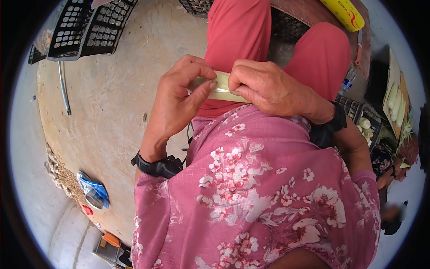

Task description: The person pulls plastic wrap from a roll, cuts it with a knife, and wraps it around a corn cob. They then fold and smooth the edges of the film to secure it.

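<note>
A pale green ear of corn in its husk [222, 93] lies crosswise over my lap, between both hands. My left hand [175, 92] pinches its left end, with thumb and forefinger on the husk. From the other side, my right hand [268, 87] grips the right part, fingers curled and thumb pressed against it. A glossy strip shows along the ear between the two thumbs. My palms hide the ear's ends in part.
Black plastic crates [83, 33] stand at the upper left, near a metal rod [65, 89]. A blue plastic bag [97, 188] lies on the floor. To the right are a plastic bottle [347, 83], a carton with several pale ears [396, 104] and a yellow cylinder [344, 13].
</note>
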### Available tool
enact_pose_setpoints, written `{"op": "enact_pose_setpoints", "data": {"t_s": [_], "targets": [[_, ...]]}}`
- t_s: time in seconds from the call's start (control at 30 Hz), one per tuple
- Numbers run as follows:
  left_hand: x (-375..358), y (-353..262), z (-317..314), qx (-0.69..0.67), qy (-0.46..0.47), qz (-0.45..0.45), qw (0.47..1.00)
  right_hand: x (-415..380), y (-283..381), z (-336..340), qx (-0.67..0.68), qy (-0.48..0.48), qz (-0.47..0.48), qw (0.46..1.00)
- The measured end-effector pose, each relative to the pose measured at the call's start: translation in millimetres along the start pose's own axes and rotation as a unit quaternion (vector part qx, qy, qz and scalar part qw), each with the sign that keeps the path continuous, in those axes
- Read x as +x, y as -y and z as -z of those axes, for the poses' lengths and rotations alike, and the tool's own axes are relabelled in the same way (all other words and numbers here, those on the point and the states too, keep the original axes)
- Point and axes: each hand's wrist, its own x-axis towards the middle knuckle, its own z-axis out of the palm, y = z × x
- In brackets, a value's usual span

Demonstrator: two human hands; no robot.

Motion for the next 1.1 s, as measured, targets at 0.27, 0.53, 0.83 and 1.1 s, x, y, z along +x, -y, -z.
{"op": "enact_pose_setpoints", "data": {"t_s": [0.27,0.53,0.83,1.1], "targets": [[12,-10,10,0.186,0.074,-0.119,0.973,0,-1,0,-0.001,0.001,0.002,1.0],[13,-10,8,0.207,0.095,-0.13,0.965,1,-2,-1,-0.003,-0.003,0.006,1.0],[6,-8,11,0.155,0.103,-0.114,0.976,-1,-3,-4,-0.007,-0.01,0.008,1.0],[5,-6,10,0.123,0.109,-0.083,0.983,-1,-3,-4,-0.004,-0.017,0.014,1.0]]}}
